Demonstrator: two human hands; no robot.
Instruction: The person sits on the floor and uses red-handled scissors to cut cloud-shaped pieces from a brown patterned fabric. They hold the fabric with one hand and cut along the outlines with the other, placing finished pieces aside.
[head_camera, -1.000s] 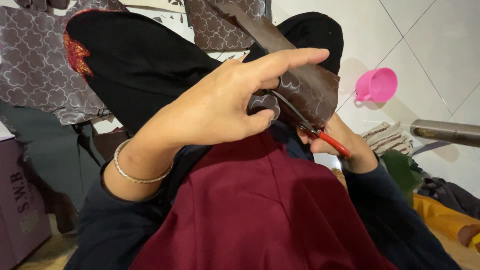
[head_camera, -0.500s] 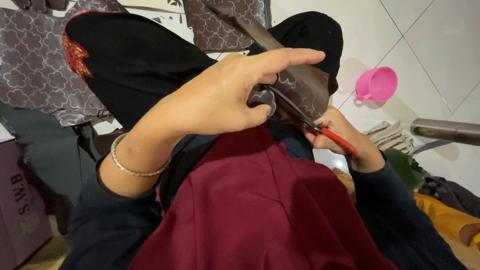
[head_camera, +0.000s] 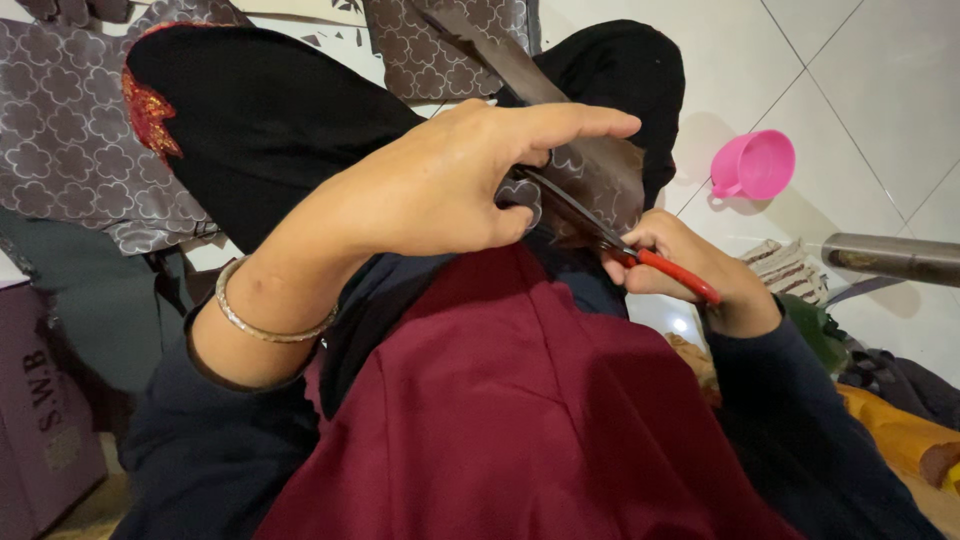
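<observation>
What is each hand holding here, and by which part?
Left hand pinches the patterned brown-grey fabric piece at its lower edge; right hand holds the scissors by their red handles.

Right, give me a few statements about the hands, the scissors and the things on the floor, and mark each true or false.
1. The right hand holds red-handled scissors. True.
2. The left hand grips the patterned brown fabric piece that the blades meet. True.
3. The pink cup sits on the person's lap. False: it stands on the white tiled floor, apart from both hands.
4. The left wrist is bare. False: it wears a thin metal bangle.
5. Dark red cloth covers the lap. True.
</observation>
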